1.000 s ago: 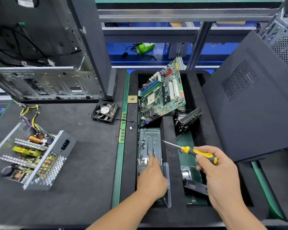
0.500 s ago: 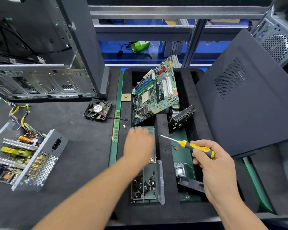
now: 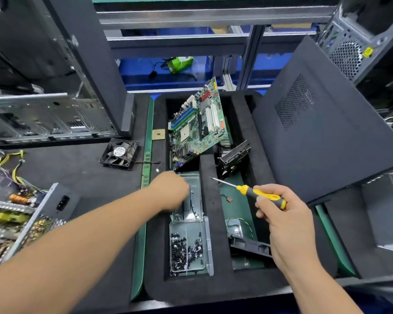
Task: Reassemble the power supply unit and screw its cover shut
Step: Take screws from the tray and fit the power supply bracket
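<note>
The open power supply unit (image 3: 21,218), with its circuit board and yellow wires exposed, lies at the left on the black mat. My left hand (image 3: 170,191) reaches across to a grey metal plate (image 3: 194,196) lying in a slot of the black foam tray (image 3: 216,288). Its fingers bend down onto the plate, but motion blur hides any grip. Just in front of the plate stands a clear plastic box (image 3: 186,245) with several dark screws. My right hand (image 3: 284,218) grips a yellow and black screwdriver (image 3: 266,196), tip pointing left above the tray.
A green motherboard (image 3: 197,125) leans in the tray's back slot, a black drive (image 3: 234,157) beside it. A black fan (image 3: 120,152) and a memory stick (image 3: 146,168) lie left of the tray. A black side panel (image 3: 322,132) slants at the right; an open computer case (image 3: 43,118) stands back left.
My left hand left the screw box near the front, went forward and now sits on the metal plate. The right hand keeps the screwdriver, hardly moved.
</note>
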